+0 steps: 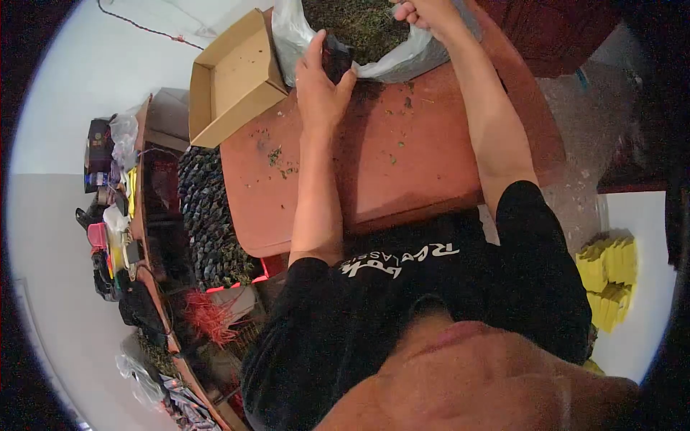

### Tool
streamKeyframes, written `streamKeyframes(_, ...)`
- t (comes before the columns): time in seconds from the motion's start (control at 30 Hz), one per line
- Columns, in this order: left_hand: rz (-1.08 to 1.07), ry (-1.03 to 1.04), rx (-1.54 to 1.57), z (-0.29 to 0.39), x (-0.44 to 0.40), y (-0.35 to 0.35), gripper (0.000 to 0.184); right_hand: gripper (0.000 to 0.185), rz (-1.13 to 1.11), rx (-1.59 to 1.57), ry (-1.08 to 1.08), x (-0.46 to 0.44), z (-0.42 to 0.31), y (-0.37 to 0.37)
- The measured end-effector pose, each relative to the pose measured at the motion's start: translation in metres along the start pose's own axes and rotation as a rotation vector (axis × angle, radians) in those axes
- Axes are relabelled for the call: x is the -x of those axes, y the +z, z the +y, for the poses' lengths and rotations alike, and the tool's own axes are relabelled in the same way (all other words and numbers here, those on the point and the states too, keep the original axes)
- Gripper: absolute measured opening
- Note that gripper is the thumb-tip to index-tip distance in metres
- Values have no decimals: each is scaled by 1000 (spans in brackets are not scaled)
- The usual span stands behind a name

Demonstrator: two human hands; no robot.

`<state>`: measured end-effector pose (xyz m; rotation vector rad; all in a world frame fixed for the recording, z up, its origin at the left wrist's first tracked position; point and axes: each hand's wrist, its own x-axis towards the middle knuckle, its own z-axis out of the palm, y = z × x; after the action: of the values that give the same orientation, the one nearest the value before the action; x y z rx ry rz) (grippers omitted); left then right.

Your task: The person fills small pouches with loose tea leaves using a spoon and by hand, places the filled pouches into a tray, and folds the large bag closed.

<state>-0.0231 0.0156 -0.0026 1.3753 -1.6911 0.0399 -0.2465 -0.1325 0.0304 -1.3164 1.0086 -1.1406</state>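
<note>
My left hand [321, 92] is wrapped round a small dark packet [336, 60], held upright at the near edge of a large clear plastic bag [289, 39]. Dried green-brown leafy material [363, 29] fills the large bag. My right hand [430, 16] is over the bag's right side, fingers curled together. Something small and shiny shows at its fingertips, too little to name. The bag stands on a reddish-brown table [417, 172], with leaf crumbs [274, 156] scattered near my left forearm.
An open cardboard box [233, 86] sits at the table's left corner, beside the bag. Left of the table are many dark packets [208, 208] in rows and red strips [212, 316]. A cluttered shelf [147, 244] runs behind them. Yellow bundles [609, 276] are stacked at right.
</note>
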Motion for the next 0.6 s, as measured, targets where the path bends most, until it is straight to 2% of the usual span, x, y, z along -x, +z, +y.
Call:
streamKeyframes(0.43,-134,-94,-233,34,-20,-16,78,27,-60,-144,-50,-2,-8,0)
streamKeyframes(0.6,-202,-94,-251,29,-26,-13,69,26,-75,-162,-72,1,-8,0)
